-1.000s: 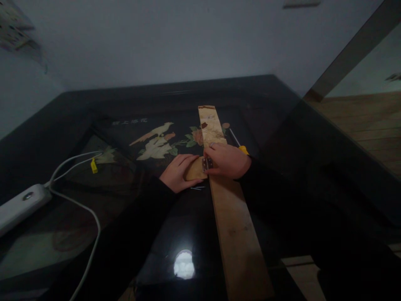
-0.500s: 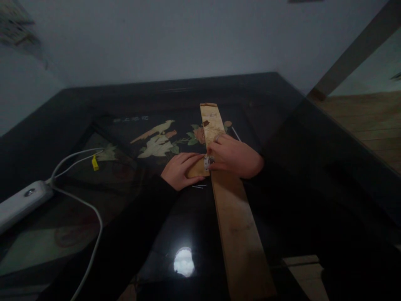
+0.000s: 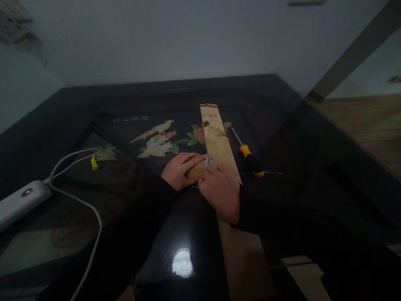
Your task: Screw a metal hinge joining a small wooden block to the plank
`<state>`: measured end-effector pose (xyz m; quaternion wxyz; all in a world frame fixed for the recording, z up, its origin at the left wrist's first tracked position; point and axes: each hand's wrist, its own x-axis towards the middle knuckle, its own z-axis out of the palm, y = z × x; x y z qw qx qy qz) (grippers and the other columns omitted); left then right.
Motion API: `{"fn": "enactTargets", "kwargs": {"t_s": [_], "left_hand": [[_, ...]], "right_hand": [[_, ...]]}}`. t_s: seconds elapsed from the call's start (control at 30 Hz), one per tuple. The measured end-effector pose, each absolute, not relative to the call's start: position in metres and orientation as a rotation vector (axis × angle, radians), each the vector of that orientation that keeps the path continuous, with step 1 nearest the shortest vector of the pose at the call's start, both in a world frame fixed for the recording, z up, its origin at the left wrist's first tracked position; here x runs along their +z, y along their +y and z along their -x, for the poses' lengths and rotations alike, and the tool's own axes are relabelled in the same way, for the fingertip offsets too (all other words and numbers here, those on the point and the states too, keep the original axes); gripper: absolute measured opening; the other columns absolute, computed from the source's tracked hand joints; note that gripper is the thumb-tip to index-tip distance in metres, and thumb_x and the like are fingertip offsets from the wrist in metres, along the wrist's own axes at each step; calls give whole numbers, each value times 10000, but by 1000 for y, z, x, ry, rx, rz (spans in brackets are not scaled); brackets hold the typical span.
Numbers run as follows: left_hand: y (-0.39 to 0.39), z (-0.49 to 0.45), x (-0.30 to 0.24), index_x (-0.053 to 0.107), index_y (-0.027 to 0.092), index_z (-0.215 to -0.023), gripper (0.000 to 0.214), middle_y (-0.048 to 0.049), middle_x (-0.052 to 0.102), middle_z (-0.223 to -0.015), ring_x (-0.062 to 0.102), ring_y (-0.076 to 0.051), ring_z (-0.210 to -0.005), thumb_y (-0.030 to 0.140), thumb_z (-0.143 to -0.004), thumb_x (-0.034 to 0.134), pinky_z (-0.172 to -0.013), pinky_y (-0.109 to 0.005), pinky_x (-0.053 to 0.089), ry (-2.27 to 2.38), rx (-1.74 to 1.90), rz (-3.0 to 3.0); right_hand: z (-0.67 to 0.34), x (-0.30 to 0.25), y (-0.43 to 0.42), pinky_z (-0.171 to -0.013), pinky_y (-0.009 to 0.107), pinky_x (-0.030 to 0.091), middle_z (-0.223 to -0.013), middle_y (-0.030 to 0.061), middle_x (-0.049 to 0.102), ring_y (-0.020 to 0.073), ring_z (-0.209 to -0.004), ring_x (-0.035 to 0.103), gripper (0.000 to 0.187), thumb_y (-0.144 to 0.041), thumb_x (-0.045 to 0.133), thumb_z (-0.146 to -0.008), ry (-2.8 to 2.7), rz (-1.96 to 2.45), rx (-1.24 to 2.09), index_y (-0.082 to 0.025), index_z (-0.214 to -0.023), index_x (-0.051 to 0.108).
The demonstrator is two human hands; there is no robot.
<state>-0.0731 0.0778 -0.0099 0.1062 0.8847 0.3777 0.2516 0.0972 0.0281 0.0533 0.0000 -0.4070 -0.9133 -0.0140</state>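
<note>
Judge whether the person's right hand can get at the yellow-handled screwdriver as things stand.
Probably yes. The screwdriver lies in the open on the dark table, just right of the plank, and the right hand rests on that plank near the hinge. Nothing stands between them that I can see.

Matt wooden plank (image 3: 224, 150), shiny metal hinge (image 3: 209, 161), glossy dark glass tabletop (image 3: 282, 138)

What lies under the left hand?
A small wooden block, gripped by the left hand; its right end shows, beside a metal hinge. The palm covers the rest.
</note>
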Motion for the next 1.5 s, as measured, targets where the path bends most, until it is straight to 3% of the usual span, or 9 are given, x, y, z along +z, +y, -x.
{"fn": "enactTargets", "kwargs": {"t_s": [0.67, 0.83, 0.93, 1.1, 1.17, 1.5], "left_hand": [[79, 74, -11, 465, 240, -1342, 565, -99, 559, -1260, 517, -250, -1133, 322, -803, 610, -949, -439, 443, 1090, 765, -2652], [79, 72, -11, 470, 201, -1335, 538, -114, 567, -1251, 521, -245, -1133, 311, -820, 584, -948, -429, 447, 1065, 780, -2668], [79, 72, -12, 500, 196, -1305, 531, -118, 579, -1233, 531, -251, -1119, 364, -813, 603, -938, -431, 454, 1068, 799, -2678], [78, 72, -13, 508, 201, -1297, 578, -120, 580, -1209, 538, -260, -1098, 466, -795, 615, -915, -435, 469, 1114, 792, -2710], [78, 72, -11, 488, 204, -1318, 605, -121, 573, -1214, 536, -258, -1096, 484, -796, 608, -914, -432, 469, 1121, 768, -2718], [77, 71, -8, 490, 221, -1323, 592, -111, 568, -1225, 541, -246, -1097, 503, -811, 583, -933, -416, 460, 1137, 739, -2694]], "right_hand": [[-92, 48, 24, -743, 389, 432, -828, 134, 671, 264, -889, 614, 296, -97, 379, -892, -2845, 1266, -43, -89, -836, 670], [-100, 73, 28, -720, 342, 425, -914, 138, 686, 250, -921, 634, 274, -115, 373, -903, -2835, 1318, 0, -96, -979, 635], [-111, 91, 37, -607, 289, 376, -923, 101, 696, 220, -829, 654, 238, -171, 476, -870, -2777, 1410, 112, -130, -1065, 605], [-133, 105, 67, -600, 230, 360, -732, 7, 672, 121, -661, 613, 44, -173, 606, -782, -2541, 1330, 429, -156, -821, 618], [-141, 109, 80, -609, 213, 386, -692, -7, 660, 100, -644, 609, 60, -136, 636, -743, -2404, 1236, 572, -143, -797, 611], [-138, 108, 121, -630, 261, 509, -654, 32, 667, 105, -590, 607, 124, -217, 683, -704, -1938, 1005, 1074, -104, -753, 694]]}}
